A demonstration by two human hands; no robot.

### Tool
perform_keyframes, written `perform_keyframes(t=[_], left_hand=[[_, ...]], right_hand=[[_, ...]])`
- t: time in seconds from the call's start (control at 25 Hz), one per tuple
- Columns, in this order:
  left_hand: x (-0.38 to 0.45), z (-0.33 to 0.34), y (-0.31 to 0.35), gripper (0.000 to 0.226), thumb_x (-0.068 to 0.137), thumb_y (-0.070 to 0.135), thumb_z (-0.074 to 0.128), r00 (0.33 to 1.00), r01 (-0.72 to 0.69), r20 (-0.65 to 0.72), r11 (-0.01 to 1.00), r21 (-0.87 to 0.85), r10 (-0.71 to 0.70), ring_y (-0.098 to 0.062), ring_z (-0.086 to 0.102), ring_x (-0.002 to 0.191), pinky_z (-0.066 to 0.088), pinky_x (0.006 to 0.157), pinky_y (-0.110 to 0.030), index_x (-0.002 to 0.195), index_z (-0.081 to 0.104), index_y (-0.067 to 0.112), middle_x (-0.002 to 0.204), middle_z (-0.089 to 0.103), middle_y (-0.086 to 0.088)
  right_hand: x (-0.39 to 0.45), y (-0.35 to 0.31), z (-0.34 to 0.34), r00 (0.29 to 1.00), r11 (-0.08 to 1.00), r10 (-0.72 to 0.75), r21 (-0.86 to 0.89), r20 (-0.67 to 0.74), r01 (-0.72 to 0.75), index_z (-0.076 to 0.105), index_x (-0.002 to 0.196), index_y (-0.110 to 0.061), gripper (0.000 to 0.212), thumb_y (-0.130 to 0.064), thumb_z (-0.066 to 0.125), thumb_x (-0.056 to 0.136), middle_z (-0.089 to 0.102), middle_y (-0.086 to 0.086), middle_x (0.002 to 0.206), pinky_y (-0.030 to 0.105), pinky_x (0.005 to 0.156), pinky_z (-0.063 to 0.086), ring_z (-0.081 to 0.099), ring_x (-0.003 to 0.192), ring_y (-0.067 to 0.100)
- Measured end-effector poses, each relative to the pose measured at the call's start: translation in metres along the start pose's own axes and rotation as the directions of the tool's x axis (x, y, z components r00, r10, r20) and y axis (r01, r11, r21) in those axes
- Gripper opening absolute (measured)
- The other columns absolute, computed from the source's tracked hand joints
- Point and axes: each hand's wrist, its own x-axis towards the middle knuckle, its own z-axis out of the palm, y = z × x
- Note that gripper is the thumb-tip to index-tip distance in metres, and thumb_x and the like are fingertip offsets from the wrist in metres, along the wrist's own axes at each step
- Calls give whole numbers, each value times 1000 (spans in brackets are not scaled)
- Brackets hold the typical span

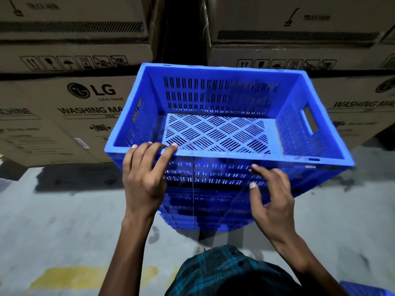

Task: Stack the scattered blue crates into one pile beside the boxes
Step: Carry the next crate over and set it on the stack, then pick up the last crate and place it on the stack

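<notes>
A pile of blue slotted crates stands on the floor in front of the cardboard boxes [70, 116]. The top crate [222, 97] is empty and open, with a perforated bottom. Lower crates [205, 212] of the pile show beneath it. My left hand [145, 176] rests on the near rim of the top crate, fingers curled over the edge. My right hand [271, 199] is beside the near wall of the pile, fingers spread, fingertips touching or almost touching the slotted side.
Tall cardboard washing-machine boxes stand stacked behind the pile, with a dark gap [181, 28] between them. Grey concrete floor [64, 221] has a yellow painted mark [85, 276]. Part of another blue crate [369, 289] shows at the bottom right corner.
</notes>
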Motion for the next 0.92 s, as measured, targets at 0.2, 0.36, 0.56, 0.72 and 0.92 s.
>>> perform_keyframes(t=[0.2, 0.36, 0.56, 0.72, 0.92], left_hand=[[1, 2, 7, 39, 90, -7, 53, 998, 66, -20, 996, -53, -67, -31, 58, 111, 37, 107, -47, 117, 71, 15, 110, 69, -11], [-6, -1, 43, 35, 90, -1, 54, 981, 190, -16, 966, -173, -196, -34, 49, 126, 35, 109, -55, 120, 69, 10, 124, 65, -16], [-39, -3, 116, 36, 86, -1, 66, 994, 53, 112, 872, -486, 3, -37, 47, 129, 39, 105, -52, 120, 69, 11, 130, 61, -19], [-57, -5, 163, 33, 85, -1, 65, 943, 27, 254, 712, -702, 214, -34, 55, 122, 38, 103, -39, 117, 69, 8, 126, 63, -14], [-50, -1, 225, 21, 94, 22, 59, 766, 80, 400, 541, -837, 504, -22, 59, 111, 46, 92, -37, 112, 68, 17, 118, 65, 0]], right_hand=[[-3, -8, -5, 992, 992, 112, 48, 57, -114, 58, 132, -10, 42, -9, 59, 90, 64, -1, 123, 37, 105, 43, 54, 121, 30], [-24, -8, -18, 971, 974, 211, 60, 112, -218, 58, 131, -13, 40, -7, 59, 91, 62, -1, 125, 29, 104, 43, 56, 120, 19], [-60, 0, -48, 939, 945, 321, 29, 124, -327, 58, 131, -17, 40, -7, 61, 92, 65, -7, 122, 27, 93, 47, 60, 111, 12], [-80, 6, -86, 913, 914, 405, 7, 43, -406, 56, 131, -22, 44, -7, 60, 90, 65, -11, 122, 27, 92, 47, 60, 115, 10], [-125, 28, -159, 838, 846, 533, 50, -118, -531, 50, 135, -29, 49, -6, 58, 92, 61, -12, 128, 30, 87, 49, 59, 116, 16]])
